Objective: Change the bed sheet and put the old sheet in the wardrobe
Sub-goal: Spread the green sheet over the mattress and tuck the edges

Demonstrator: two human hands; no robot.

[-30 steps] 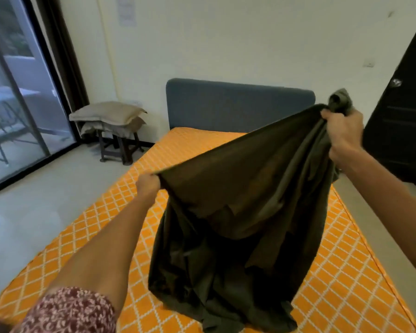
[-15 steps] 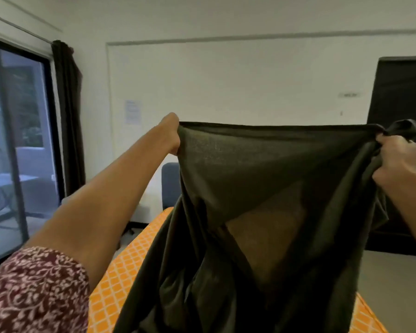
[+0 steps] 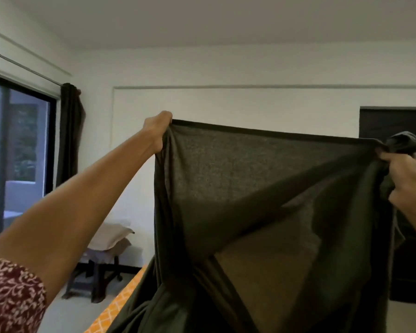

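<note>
A dark olive-green sheet (image 3: 262, 193) hangs spread in front of me, its top edge pulled taut between both hands. My left hand (image 3: 159, 128) grips the upper left corner, arm stretched up and forward. My right hand (image 3: 408, 179) grips the bunched upper right corner at the frame's right edge. The sheet drapes down over the bed, hiding most of it. Only a strip of the orange diamond-patterned mattress (image 3: 115, 308) shows at the lower left.
A dark stool (image 3: 99, 272) with folded beige pillows (image 3: 111, 236) stands against the far wall, left of the bed. A glass sliding door (image 3: 15, 152) with a dark curtain (image 3: 70, 131) fills the left. A dark door (image 3: 394, 126) is at the right.
Both hands have lifted the sheet from waist height over the bed to above eye level. My view has tilted up, and the sheet now hides the headboard.
</note>
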